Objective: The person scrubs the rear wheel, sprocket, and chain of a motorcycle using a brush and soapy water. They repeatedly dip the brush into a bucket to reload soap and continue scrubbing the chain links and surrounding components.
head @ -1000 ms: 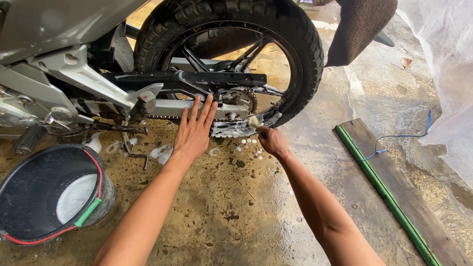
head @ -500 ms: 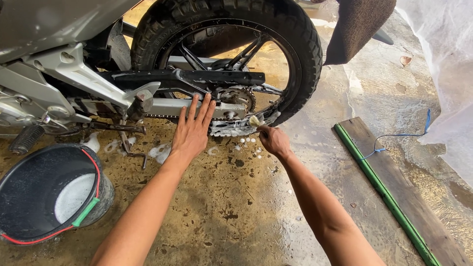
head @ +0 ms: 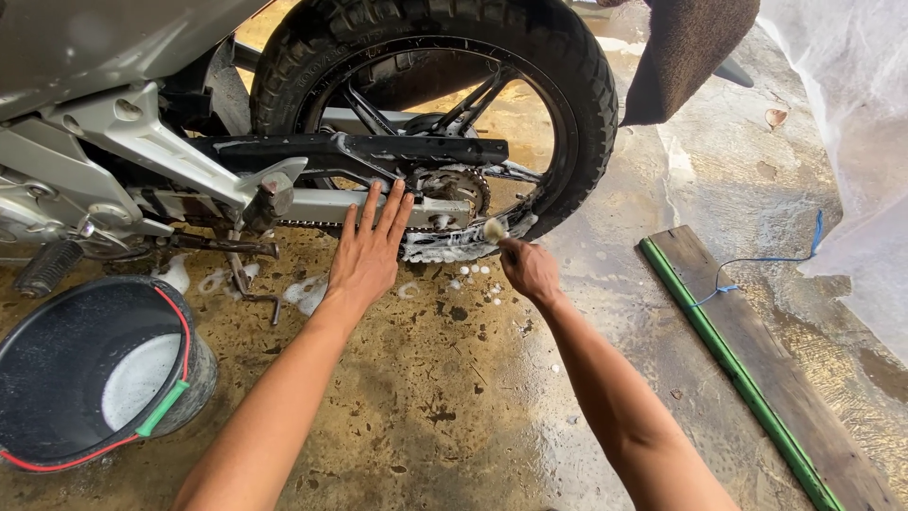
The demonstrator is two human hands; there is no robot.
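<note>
Your left hand point(head: 367, 254) lies flat with fingers spread, released, pressed against the silver swingarm point(head: 322, 204) of the motorcycle, gripping nothing. Your right hand point(head: 530, 269) is clenched around a small brush point(head: 494, 230), whose soapy head touches the foam-covered chain point(head: 445, 248) at the 5 o'clock edge of the rear sprocket point(head: 452, 189). The rear wheel point(head: 435, 104) stands upright at 12 o'clock from both hands. A black bucket point(head: 57, 360) holding suds sits on the wet concrete floor point(head: 454, 397) at 8 o'clock. A green-edged wooden plank point(head: 747, 350) lies at 3 o'clock, well apart.
</note>
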